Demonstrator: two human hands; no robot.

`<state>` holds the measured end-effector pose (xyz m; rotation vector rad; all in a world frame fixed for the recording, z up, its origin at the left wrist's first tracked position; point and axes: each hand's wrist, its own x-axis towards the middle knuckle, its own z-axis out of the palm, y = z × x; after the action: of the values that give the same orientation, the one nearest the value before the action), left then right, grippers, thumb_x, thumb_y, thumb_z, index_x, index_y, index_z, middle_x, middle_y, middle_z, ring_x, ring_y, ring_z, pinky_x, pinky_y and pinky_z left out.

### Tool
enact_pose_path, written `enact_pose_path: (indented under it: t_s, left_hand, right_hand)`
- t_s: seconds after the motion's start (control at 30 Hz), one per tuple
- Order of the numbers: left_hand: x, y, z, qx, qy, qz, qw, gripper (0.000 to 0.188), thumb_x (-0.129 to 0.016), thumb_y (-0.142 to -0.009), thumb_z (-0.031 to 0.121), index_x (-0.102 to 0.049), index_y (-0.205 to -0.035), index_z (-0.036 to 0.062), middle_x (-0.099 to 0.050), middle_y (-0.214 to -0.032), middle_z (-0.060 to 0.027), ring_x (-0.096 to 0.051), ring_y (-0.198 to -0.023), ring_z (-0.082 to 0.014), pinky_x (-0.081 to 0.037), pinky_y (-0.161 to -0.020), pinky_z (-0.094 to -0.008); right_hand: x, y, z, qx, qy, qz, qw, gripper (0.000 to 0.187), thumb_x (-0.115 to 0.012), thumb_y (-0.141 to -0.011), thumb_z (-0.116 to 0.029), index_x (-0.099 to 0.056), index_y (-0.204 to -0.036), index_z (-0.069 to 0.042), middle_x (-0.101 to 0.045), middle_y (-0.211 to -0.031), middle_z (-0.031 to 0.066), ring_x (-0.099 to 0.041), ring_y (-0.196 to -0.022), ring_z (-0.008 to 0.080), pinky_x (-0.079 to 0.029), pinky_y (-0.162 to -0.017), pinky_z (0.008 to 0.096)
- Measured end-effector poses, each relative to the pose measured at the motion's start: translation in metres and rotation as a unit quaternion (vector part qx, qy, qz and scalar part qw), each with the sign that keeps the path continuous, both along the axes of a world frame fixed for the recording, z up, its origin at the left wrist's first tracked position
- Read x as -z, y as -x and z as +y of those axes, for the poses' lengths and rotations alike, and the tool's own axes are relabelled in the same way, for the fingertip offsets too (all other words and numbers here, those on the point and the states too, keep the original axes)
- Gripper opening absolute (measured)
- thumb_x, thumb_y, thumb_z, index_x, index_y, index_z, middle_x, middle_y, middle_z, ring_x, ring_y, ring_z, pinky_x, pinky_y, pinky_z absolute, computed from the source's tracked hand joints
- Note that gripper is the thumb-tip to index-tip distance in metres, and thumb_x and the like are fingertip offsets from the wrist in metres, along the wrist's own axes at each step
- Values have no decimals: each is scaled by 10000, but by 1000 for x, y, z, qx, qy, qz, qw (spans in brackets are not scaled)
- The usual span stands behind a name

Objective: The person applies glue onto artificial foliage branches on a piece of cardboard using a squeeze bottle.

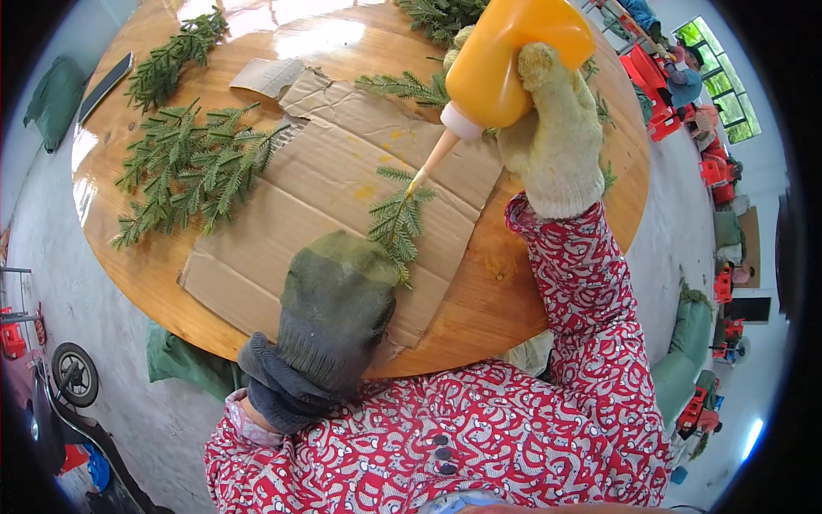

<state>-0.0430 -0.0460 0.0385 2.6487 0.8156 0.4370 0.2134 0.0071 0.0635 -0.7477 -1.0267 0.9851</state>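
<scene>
My right hand (556,137), in a cream knit glove, grips a translucent orange squeeze bottle (497,73) tipped downward. Its pale collar leads to a long tapered nozzle (432,163), whose tip touches the upper part of a small green fir sprig (396,223). My left hand (334,295), in a dark grey and green glove, is closed at the sprig's side and appears to hold it; the back of the glove hides the fingertips. Under both lies a flattened sheet of brown cardboard (257,257) with yellow spots near the nozzle.
The round wooden table (137,265) bears fir branches at the left (193,167), far left and far side. A dark phone-like slab (106,87) lies by the left edge. Green sacks (51,103), a wheel (75,374) and red crates stand around. People sit at the far right.
</scene>
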Motion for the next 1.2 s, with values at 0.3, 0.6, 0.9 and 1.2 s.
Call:
enact_pose_path:
  t_s: [0.3, 0.6, 0.9, 1.2]
  left_hand:
    - [7, 2, 0, 6, -4, -37, 999, 370, -654, -757, 106, -637, -1126, 77, -589, -1204, -155, -533, -1162, -385, -385, -1017, -523]
    - [5, -3, -2, -11, -8, -61, 998, 344, -664, -753, 97, -638, -1095, 68, -591, -1167, -153, -539, -1131, -388, -401, -992, -514]
    - [5, -4, -4, -3, 5, -35, 999, 361, -651, -742, 101, -636, -1102, 71, -589, -1170, -154, -541, -1129, -391, -405, -986, -520]
    - [10, -5, -6, -7, -28, -51, 998, 339, -657, -734, 102, -636, -1071, 70, -594, -1150, -151, -550, -1094, -389, -415, -955, -512]
  right_hand:
    - [2, 3, 3, 34, -3, 15, 999, 454, -602, -944, -293, -492, -1279, -6, -626, -1120, 184, -638, -991, 279, -535, -851, 409]
    - [2, 0, 3, 54, 22, 27, 998, 423, -581, -959, -274, -495, -1270, 0, -633, -1105, 188, -643, -981, 282, -532, -861, 413]
    - [6, -7, 5, 75, 3, 16, 997, 419, -573, -967, -275, -495, -1270, 3, -640, -1092, 183, -647, -975, 283, -534, -859, 416]
    - [7, -10, 4, 81, 1, 22, 996, 411, -574, -968, -260, -497, -1270, 9, -641, -1101, 178, -647, -991, 278, -533, -874, 414]
